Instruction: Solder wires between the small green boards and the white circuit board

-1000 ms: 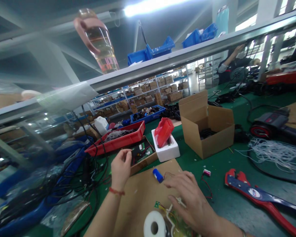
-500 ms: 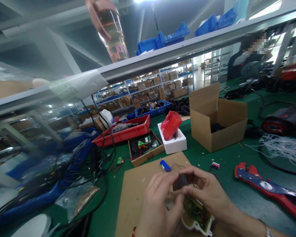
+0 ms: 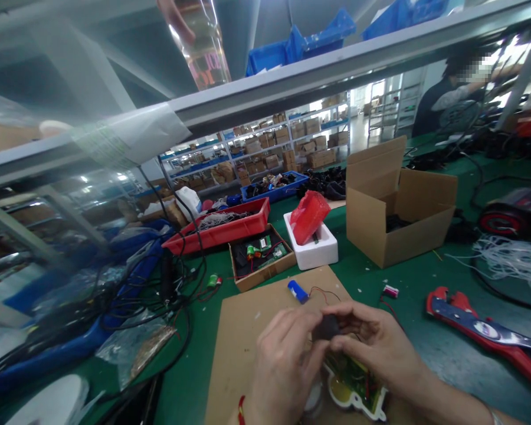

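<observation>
Near the lower middle, my left hand [image 3: 287,354] and my right hand [image 3: 378,345] meet with fingers closed around a small dark grey block-like piece [image 3: 328,326]. Its exact kind I cannot make out. Just below my right hand lies a white-edged housing [image 3: 343,401] with a green circuit board [image 3: 361,381] and red wires, partly covered by my fingers. All this is over a flat cardboard sheet [image 3: 239,354]. A blue cylindrical battery [image 3: 297,291] with thin wires rests on the sheet beyond my hands.
Red-and-blue pipe cutters [image 3: 487,330] lie at right, near white tubing [image 3: 513,260]. Beyond the sheet stand a small box of circuit boards [image 3: 265,277], a white foam tray [image 3: 316,254], a red bin [image 3: 221,227] and an open carton [image 3: 393,236]. Black cables [image 3: 172,289] tangle at left. A shelf [image 3: 265,82] crosses above.
The view has tilted slightly downward, so the shelf and bottle sit higher in it. My hands keep hold of the dark piece, with slight finger movement; more of the white-edged housing shows.
</observation>
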Demonstrator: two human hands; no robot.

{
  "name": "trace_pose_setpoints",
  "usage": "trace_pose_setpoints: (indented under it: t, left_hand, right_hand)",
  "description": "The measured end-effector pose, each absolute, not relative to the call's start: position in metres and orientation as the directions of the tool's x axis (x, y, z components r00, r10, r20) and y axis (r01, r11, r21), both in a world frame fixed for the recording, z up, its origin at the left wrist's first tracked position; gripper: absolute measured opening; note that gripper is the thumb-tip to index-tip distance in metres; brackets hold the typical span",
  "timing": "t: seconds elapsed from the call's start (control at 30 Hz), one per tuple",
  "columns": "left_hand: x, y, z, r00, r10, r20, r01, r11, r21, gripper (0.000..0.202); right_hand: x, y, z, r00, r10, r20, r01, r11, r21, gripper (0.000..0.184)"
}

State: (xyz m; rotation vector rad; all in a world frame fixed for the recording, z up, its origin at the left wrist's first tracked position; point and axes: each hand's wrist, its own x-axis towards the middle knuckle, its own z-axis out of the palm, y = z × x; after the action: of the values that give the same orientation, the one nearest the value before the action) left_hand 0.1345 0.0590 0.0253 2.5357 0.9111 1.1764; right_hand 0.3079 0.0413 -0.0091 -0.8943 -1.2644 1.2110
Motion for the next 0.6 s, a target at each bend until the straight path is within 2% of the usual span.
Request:
trace_pose_setpoints:
  t: [0.13, 0.23, 0.37, 0.6]
  left_hand:
    - [0.132, 0.061, 0.025, 0.498, 0.623, 0.603, 0.47, -0.778, 0.416, 0.029]
    - [0.131, 0.061, 0.025, 0.501, 0.621, 0.603, 0.475, -0.779, 0.409, 0.031]
    - [0.131, 0.06, 0.024, 0.508, 0.615, 0.603, 0.473, -0.784, 0.402, 0.03]
    - [0.13, 0.059, 0.024, 0.486, 0.642, 0.592, 0.451, -0.765, 0.459, 0.03]
  right_hand:
    - [0.306, 0.045, -0.002, -0.157, 0.981, 0.11, -0.357, 0.048, -0.933, 0.023]
    - [0.307, 0.046, 0.0, -0.172, 0.983, 0.066, -0.439, -0.016, -0.898, 0.019]
    - [0.309, 0.043, 0.005, -0.21, 0.978, 0.004, -0.482, -0.1, -0.871, 0.018]
    - [0.311, 0.042, 0.009, -0.251, 0.965, -0.076, -0.529, -0.203, -0.824, 0.022]
